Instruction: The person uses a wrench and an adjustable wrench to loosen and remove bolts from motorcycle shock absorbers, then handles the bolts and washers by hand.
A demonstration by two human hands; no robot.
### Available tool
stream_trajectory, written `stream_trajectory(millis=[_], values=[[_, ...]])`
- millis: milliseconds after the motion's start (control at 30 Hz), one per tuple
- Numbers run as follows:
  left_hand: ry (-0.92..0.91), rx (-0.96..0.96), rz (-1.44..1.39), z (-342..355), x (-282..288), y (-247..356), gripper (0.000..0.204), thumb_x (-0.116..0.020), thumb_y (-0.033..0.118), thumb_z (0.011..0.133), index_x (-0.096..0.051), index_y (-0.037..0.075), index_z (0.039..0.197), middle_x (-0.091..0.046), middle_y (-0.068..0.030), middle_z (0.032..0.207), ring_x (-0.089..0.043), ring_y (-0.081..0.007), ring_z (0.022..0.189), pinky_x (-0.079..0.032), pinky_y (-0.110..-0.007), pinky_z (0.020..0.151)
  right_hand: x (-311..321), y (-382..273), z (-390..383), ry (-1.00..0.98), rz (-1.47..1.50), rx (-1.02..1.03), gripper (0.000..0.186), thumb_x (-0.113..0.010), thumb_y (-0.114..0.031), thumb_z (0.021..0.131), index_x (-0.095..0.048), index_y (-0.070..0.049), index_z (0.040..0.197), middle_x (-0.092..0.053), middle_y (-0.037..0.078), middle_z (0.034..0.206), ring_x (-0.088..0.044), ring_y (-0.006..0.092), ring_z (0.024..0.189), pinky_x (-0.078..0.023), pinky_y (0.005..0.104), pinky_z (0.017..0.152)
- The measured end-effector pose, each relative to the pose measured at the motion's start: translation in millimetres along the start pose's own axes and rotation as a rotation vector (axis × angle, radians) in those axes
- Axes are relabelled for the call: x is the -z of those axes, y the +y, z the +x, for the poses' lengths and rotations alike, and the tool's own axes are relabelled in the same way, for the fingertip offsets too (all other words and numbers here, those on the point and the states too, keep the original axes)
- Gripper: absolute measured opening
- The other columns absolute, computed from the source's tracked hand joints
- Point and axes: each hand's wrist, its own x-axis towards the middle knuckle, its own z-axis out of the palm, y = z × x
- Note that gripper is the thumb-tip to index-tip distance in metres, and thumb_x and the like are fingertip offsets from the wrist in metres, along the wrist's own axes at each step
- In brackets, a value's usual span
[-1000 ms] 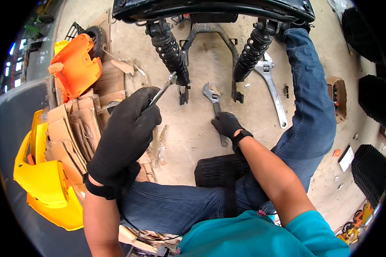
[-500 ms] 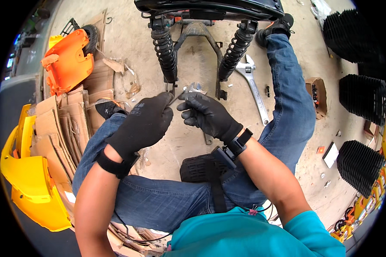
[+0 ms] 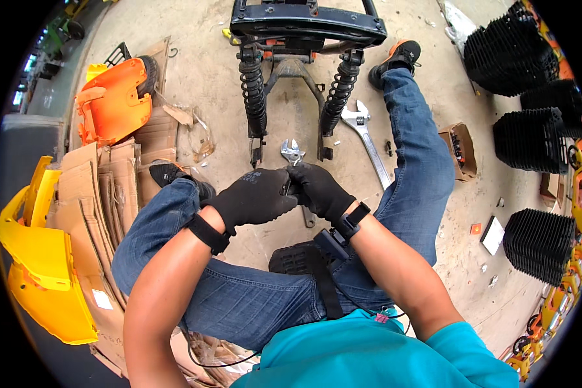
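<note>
Cardboard [image 3: 77, 184] is edging the floor [image 3: 223, 97], left hand [image 3: 255, 196] is touching right hand [image 3: 320, 191], wrench [image 3: 293, 155] is lying beneath. Can't tell how open either grip is or what it's holding. Right leg [image 3: 412, 155] is bordering, box [image 3: 470, 145] beyond is holding dark bits [image 3: 458, 147].

Left hand [image 3: 255, 197] meets right hand [image 3: 322, 191] near 2 wrenches [image 3: 292, 155].

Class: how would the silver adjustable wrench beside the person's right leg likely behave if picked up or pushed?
The wrench is probably stiff and fairly heavy, as it looks like solid metal. Its smooth, shiny surface may feel slippery. Lying flat on the floor, it would probably slide rather than roll.
</note>
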Motion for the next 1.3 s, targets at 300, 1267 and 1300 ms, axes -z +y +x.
stream_trajectory(millis=[300, 1267, 1300], values=[[0.416, 0.065, 0.162, 1.7, 53.5, -3.1, 0.032, -0.063, 0.028, 0.088, -0.062, -0.002, 0.099, -0.068, -0.0234, 0.087, -0.067, -0.0385, 0.084, -0.051, -0.045, 0.074, 38.6, -3.6, -6.2, 0.338, -0.582, 0.213, 0.019, -0.059, -0.023, 0.095, -0.064, -0.005, 0.098, -0.064, 0.007, 0.082, -0.061, 0.0167, 0.071, -0.052, 0.0318, 0.066], [0.226, -0.064, -0.118, 137.9, -114.3, -84.8, 0.021, -0.06, 0.02, 0.086, -0.065, 0.0, 0.083, -0.067, -0.0195, 0.08, -0.066, -0.0354, 0.079, -0.051, -0.043, 0.07, 252.9, 5.9, 68.2, 1.265, -1.561, 0.272, 0.023, -0.06, -0.031, 0.092, -0.06, -0.008, 0.094, -0.069, 0.013, 0.083, -0.07, 0.0336, 0.079, -0.055, 0.0458, 0.067], [0.282, -0.206, 0.139, 137.9, -125.0, -93.7, 0.012, -0.059, 0.012, 0.084, -0.064, 0.002, 0.08, -0.064, -0.0182, 0.079, -0.066, -0.0352, 0.08, -0.052, -0.044, 0.069, 263.7, -5.6, 59.2, 1.347, -1.447, 0.233, 0.029, -0.063, -0.034, 0.09, -0.058, -0.009, 0.103, -0.068, 0.015, 0.09, -0.068, 0.0355, 0.087, -0.055, 0.0465, 0.072]])
